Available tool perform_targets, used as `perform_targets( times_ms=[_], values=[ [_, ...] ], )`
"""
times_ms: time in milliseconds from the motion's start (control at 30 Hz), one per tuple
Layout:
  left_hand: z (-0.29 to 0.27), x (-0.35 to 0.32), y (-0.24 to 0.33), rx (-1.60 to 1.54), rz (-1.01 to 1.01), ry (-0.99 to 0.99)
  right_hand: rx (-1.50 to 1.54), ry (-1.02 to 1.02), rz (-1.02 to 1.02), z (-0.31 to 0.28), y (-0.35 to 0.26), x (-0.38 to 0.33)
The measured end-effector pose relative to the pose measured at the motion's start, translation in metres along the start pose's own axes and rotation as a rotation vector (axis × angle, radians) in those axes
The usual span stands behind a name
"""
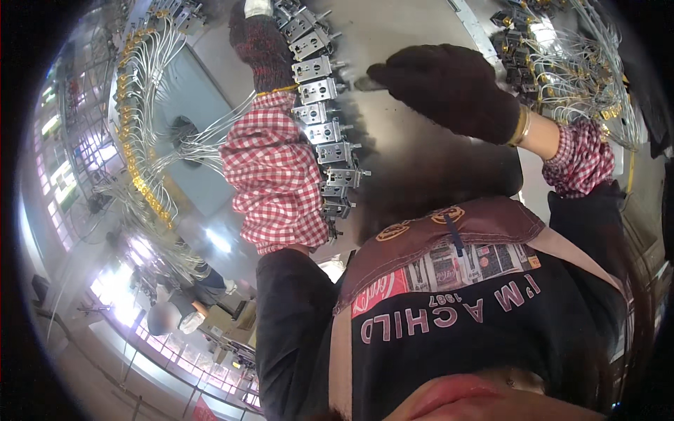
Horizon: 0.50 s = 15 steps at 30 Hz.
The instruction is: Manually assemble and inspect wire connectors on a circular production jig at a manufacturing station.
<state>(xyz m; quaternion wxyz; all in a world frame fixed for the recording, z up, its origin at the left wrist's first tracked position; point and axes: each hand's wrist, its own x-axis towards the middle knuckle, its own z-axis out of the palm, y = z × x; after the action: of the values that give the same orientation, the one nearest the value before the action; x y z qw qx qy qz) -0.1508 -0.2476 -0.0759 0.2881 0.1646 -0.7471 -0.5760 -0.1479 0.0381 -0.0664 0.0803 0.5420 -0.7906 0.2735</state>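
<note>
My left hand (258,41), in a dark knit glove with a red checked sleeve cover, reaches far out along a curved row of grey metal clamp blocks (319,91). Its fingertips meet something white at the picture's top edge; the grip is hidden. My right hand (449,88), gloved the same way, is curled shut around a small grey metal tool (364,84). The tool's tip points left toward the blocks and stops just short of them. Both hands hover over a grey metal plate (414,31).
Bundles of pale wires with brass fittings (140,105) arc along the left, and more wiring (576,70) crowds the upper right. Another person (175,316) works at a bench far off at the lower left, near bright windows. My own torso fills the lower middle.
</note>
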Motion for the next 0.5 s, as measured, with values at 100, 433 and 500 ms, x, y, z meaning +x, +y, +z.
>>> perform_targets(
  times_ms=[100,433,500],
  values=[
    [0.001,0.0,-0.004,0.001,0.0,-0.002,0.141,0.069,0.052,0.03,0.011,-0.015],
    [-0.007,-0.002,-0.002,0.041,0.015,-0.004,0.171,-0.08,0.175,0.021,-0.036,-0.004],
    [-0.008,-0.003,0.0,0.053,0.021,-0.003,0.362,0.047,0.056,0.036,-0.021,-0.004]
  ],
)
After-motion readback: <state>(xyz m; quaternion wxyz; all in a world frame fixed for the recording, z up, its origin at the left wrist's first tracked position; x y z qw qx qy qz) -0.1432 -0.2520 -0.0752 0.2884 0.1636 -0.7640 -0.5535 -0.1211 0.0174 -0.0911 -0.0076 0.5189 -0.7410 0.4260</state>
